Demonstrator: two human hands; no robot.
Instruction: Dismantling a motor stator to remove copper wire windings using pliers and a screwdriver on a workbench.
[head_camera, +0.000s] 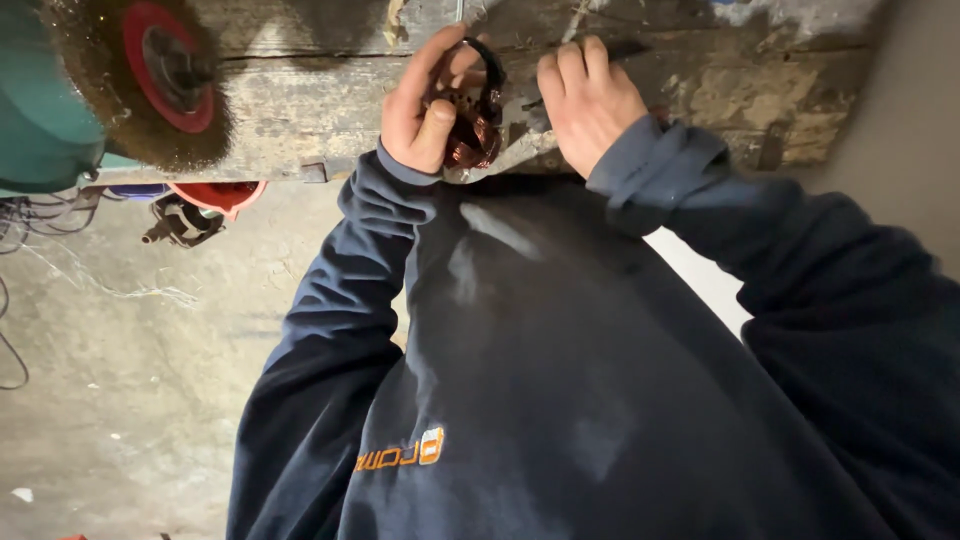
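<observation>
My left hand grips a round motor part with reddish copper windings and a dark ring on top, held at the front edge of a worn wooden workbench. My right hand rests fingers-down on the bench just right of the part, pressing on a pale metal piece that lies partly under it. Whether the right hand grips that piece is unclear. Both arms wear dark blue sleeves, and my dark sweatshirt fills the lower frame.
A wire brush wheel with a red hub on a teal bench grinder sits at the left of the bench. Below it lie a red object, a dark metal fitting and loose wires on the concrete floor.
</observation>
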